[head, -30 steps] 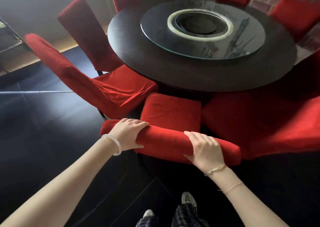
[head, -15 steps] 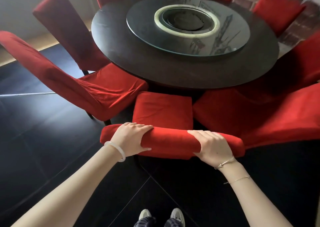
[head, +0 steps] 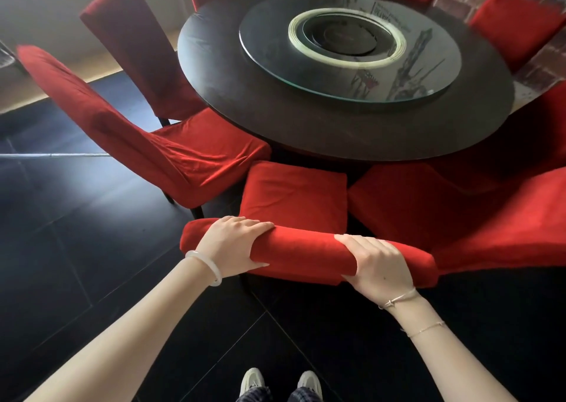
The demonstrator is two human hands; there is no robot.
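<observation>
Red velvet covers the dining chair (head: 295, 199), which stands at the near edge of the round dark wooden table (head: 337, 138), its seat just short of the rim. The left hand (head: 235, 242) and the right hand (head: 376, 263) both grip the top of its backrest, with fingers curled over the front and thumbs behind. The danger, I think, is the narrow gap: the red chair on the left (head: 183, 162) and the red chair on the right (head: 459, 211) stand very close, so a crooked push may jam the seat, or the loose cover may slide under the palms. The floor (head: 76, 217) is glossy black tile; a glass turntable (head: 428, 73) lies on the table — a brick wall (head: 456, 0) behind.
</observation>
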